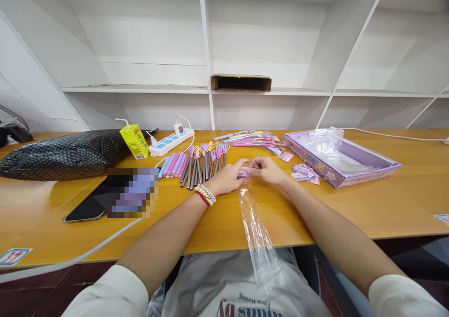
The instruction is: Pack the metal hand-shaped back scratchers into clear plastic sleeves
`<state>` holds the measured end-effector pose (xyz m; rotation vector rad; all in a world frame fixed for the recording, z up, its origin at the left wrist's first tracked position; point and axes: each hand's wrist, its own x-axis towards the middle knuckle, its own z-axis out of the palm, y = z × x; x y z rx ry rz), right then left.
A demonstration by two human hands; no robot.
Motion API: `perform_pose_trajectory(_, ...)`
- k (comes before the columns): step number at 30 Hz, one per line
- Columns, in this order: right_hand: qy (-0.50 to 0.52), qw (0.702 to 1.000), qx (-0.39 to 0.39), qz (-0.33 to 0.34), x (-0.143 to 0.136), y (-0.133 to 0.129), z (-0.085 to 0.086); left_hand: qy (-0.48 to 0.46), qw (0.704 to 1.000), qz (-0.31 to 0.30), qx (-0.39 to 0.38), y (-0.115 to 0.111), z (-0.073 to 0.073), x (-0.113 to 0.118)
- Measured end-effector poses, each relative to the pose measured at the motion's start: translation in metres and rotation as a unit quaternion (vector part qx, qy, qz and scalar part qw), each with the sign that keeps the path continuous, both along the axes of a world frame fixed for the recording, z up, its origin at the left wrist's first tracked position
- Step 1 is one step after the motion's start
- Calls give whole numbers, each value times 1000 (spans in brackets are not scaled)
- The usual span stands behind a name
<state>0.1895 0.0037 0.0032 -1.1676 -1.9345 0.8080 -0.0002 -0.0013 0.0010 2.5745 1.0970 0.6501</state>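
My left hand [229,176] and my right hand [266,169] meet over the table, both closed on a small pink and purple card [244,171]. From the card a long clear plastic sleeve [257,235] hangs down over the table's edge onto my lap. Just left of my left hand lie several metal sticks with colourful claw-shaped heads [196,169], and beside them pink, purple and blue tubes [172,165]. More printed cards [306,173] lie to the right of my right hand. Behind my hands are wrapped pieces in clear packaging [256,139].
A purple open box [329,176] with clear plastic inside stands at the right. A yellow drink carton [134,141], a power strip [171,142], a black wrapped bundle [66,155] and a phone [89,202] are at the left. A white cable crosses the front left.
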Motion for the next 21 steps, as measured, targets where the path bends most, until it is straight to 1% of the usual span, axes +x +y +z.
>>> perform_pose_trajectory(5, 125, 991, -41, -11, 2, 3, 0, -10, 1000, -3, -24, -2, 2, 1)
perform_pose_trajectory(8, 185, 981, -41, -35, 1, 3, 2, -27, 999, -15, -40, -3, 3, 1)
perform_pose_trajectory(10, 218, 974, -40, -53, 1, 3, 3, -33, 999, -4, -34, -2, 2, 1)
perform_pose_trajectory(12, 249, 965, -43, -67, 1, 3, 4, -26, 999, 13, -14, -2, 1, 1)
perform_pose_trajectory(15, 273, 959, -48, -65, 2, 3, 4, 22, 999, 40, 14, 0, -2, 0)
perform_pose_trajectory(18, 267, 962, -48, -41, 2, 3, 3, 76, 993, 68, 63, 2, -5, 0)
perform_pose_trajectory(21, 255, 965, -44, -30, 2, 1, 4, 83, 985, 93, 120, 3, -5, 0)
